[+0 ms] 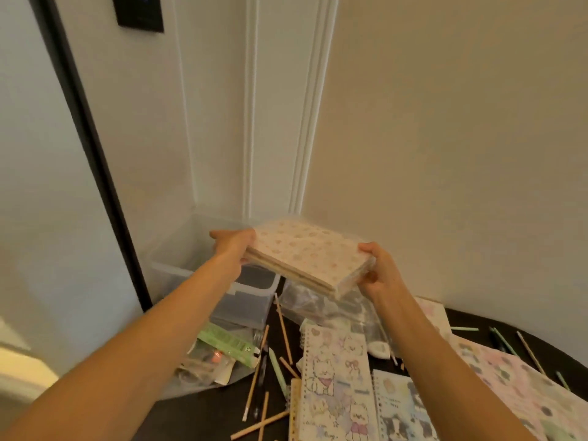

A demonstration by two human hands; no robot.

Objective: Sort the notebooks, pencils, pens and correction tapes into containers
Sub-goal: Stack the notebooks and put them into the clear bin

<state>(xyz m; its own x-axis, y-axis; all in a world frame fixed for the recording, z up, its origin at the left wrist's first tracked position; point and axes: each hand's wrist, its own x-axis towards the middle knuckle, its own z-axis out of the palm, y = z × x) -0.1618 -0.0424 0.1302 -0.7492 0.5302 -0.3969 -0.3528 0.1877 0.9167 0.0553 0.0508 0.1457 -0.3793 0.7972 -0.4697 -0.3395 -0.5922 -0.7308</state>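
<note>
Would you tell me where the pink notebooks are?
The pink notebooks are centre of head view, held between left hand and right hand, by the clear bin.

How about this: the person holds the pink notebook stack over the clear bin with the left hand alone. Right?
Not quite. The head view shows both hands holding it: the left hand grips one end of the stack, the right hand the other, over the bin.

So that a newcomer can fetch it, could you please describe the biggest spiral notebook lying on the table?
Look at the dark table in front of the person, below the right hand. The spiral notebook lies there, its coil on the left. Its pale cover shows white puppies and bows, while the smaller notebook to its right is bluish with a black-and-white dog.
</note>
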